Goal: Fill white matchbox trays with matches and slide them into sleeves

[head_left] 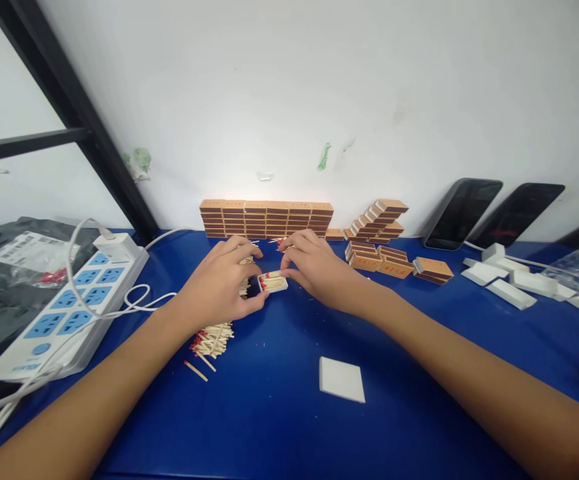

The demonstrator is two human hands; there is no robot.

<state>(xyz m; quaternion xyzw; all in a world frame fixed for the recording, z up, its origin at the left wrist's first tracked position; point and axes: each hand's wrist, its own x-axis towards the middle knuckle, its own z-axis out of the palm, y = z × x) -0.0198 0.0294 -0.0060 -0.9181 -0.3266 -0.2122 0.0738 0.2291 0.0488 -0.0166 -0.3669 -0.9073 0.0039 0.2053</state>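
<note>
A small open matchbox tray (273, 283) filled with red-tipped matches sits on the blue table (279, 427). My left hand (222, 283) is curled round its left end, thumb under and fingers over. My right hand (314, 267) pinches the tray's right edge with bent fingers. A heap of loose matches (213, 339) lies just under my left wrist, with a single match (196, 371) apart from it.
Stacked brown matchboxes (265, 219) line the wall, with more tumbled at the right (377, 230). White inner trays (512, 283) lie far right; a flat white piece (341, 379) lies near. A power strip (77, 303) with cables sits left. Two phones (462, 212) lean on the wall.
</note>
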